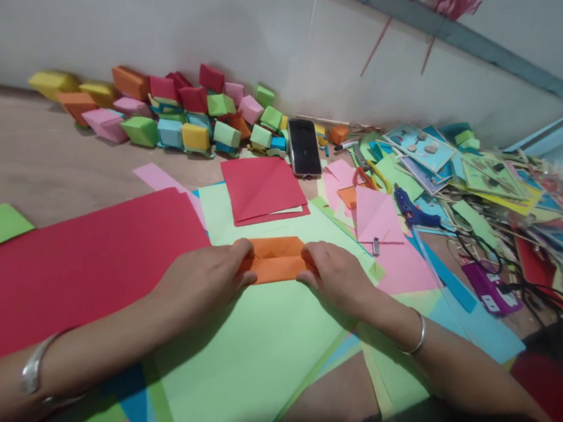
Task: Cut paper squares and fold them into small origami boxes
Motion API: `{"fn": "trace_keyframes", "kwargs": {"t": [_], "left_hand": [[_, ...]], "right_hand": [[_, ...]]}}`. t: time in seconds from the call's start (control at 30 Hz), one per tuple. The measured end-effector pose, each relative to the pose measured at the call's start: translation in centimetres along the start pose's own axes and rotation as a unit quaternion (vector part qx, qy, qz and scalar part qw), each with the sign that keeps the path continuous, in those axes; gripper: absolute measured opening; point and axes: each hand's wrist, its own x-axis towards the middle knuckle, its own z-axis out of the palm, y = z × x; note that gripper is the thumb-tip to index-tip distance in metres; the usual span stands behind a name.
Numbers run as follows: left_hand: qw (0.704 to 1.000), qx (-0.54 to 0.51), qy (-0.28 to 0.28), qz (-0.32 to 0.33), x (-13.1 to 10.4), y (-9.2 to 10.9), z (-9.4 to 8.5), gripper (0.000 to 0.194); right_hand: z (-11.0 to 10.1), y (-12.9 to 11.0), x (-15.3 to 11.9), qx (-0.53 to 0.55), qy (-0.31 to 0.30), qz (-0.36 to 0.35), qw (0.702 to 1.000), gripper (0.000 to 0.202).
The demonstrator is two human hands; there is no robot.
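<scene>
A folded piece of orange paper (277,261) is stretched between my two hands, just above a light green sheet (247,342). Creases run along its length, and its left and right ends are hidden by my fingers. My left hand (215,268) pinches the left end between thumb and fingers. At the right end, my right hand (332,273) is closed in the same way. Behind the orange paper lie square red sheets (266,189) with diagonal creases. A large red sheet (79,270) spreads out under and beyond my left forearm.
Several small folded paper boxes (169,133) are piled along the wall. A phone (304,147) leans near them. Scissors (373,176), a blue glue gun (415,210), a purple power strip (492,287) with black cords and creased pink paper (376,214) lie to the right.
</scene>
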Motion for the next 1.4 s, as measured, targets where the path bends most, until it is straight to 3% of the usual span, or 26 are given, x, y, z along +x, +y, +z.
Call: {"fn": "trace_keyframes", "kwargs": {"t": [0.1,0.2,0.27,0.57,0.83,1.17,1.23,1.33,1.4], "left_hand": [[1.0,0.0,0.004,0.005,0.1,-0.1,0.1,0.022],[1.0,-0.004,0.006,0.011,0.2,-0.2,0.2,0.019],[1.0,-0.01,0.011,0.013,0.3,-0.3,0.2,0.018],[0.999,-0.026,0.023,0.038,0.3,-0.7,0.0,0.015],[0.999,-0.021,0.021,0.046,0.2,-0.7,-0.4,0.012],[0.997,-0.004,0.03,0.067,-0.1,-4.4,-1.1,0.009],[0.994,0.01,0.052,0.098,-0.4,-4.0,-1.2,0.004],[0.974,-0.003,0.066,0.219,-0.7,-2.1,-0.6,0.02],[0.962,0.022,0.059,0.264,-0.7,-0.4,0.1,0.03]], "right_hand": [[0.2,-0.3,-0.3,-0.062,0.08,-0.067,0.993,0.009],[0.0,-1.3,-0.7,-0.122,0.146,-0.185,0.964,0.018],[-0.2,-2.2,-1.0,-0.138,0.148,-0.224,0.954,0.02],[-2.0,-3.4,-3.4,-0.24,0.009,-0.14,0.961,0.023],[-1.9,-3.1,-3.4,-0.242,0.009,-0.139,0.96,0.022],[-1.8,-2.6,-3.4,-0.228,0.0,-0.137,0.964,0.023],[-1.8,-2.5,-3.4,-0.226,0.001,-0.14,0.964,0.023],[-1.8,-2.5,-3.4,-0.22,-0.008,-0.142,0.965,0.021],[-1.9,-2.6,-3.3,-0.221,-0.013,-0.145,0.964,0.021]]}}
